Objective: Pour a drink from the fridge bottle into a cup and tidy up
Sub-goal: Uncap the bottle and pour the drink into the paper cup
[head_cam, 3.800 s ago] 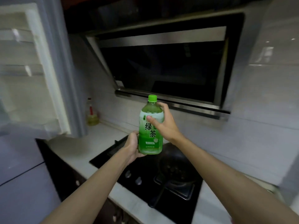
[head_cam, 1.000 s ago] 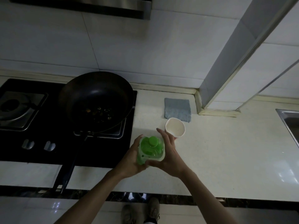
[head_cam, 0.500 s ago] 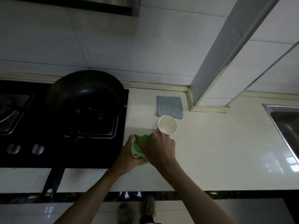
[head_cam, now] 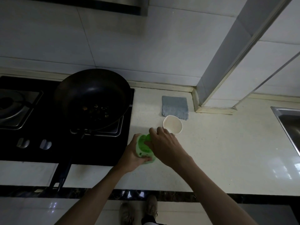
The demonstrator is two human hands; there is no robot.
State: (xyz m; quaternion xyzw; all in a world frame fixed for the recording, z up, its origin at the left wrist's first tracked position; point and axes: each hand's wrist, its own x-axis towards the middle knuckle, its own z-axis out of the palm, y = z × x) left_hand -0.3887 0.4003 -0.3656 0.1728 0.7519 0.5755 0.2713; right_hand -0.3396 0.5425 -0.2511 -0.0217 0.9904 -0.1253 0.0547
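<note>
A green tea bottle (head_cam: 143,147) stands upright on the white counter (head_cam: 219,151), seen from above. My left hand (head_cam: 132,154) wraps its body from the left. My right hand (head_cam: 164,143) lies over its top with the fingers closed around the green cap, which is mostly hidden. A white cup (head_cam: 172,124), empty inside, stands just beyond and to the right of the bottle, close to my right fingers but apart from them.
A black wok (head_cam: 92,96) with food scraps sits on the gas hob (head_cam: 32,127), its handle reaching the counter's front edge. A folded grey cloth (head_cam: 175,107) lies behind the cup. A steel sink (head_cam: 290,125) is at far right. A wall column (head_cam: 215,88) stands behind.
The bottle came down from in front of the hood onto the counter. My right hand moved from the bottle's side onto the cap. The view has shifted slightly.
</note>
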